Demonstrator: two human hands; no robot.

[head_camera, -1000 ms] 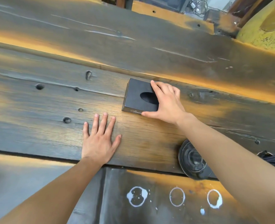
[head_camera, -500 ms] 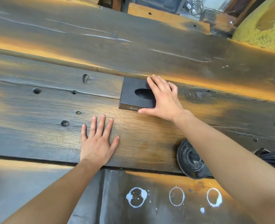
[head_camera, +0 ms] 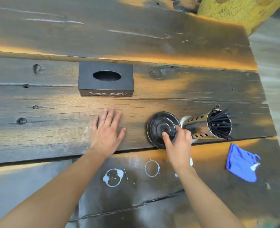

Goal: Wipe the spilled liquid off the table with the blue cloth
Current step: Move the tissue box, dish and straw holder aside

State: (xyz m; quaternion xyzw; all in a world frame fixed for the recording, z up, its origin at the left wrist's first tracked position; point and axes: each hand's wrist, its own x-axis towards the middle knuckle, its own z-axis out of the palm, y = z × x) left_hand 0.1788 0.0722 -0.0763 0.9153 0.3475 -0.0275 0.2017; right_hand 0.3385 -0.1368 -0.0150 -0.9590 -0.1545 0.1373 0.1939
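Both hands' fingers [head_camera: 166, 137] well left of blue cloth [head_camera: 241, 163].

right hand [head_camera: 178, 145] hiding a third spill ring, yellow post [head_camera: 238, 12] cropped

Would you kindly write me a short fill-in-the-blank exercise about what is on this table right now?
1. The left hand lies flat on the bare ____.
2. The right hand grips the round black ____.
3. The blue cloth lies to the ____ of the white liquid rings.
4. The black tissue box has an ____ opening on top.

Missing words: table; dish; right; oval
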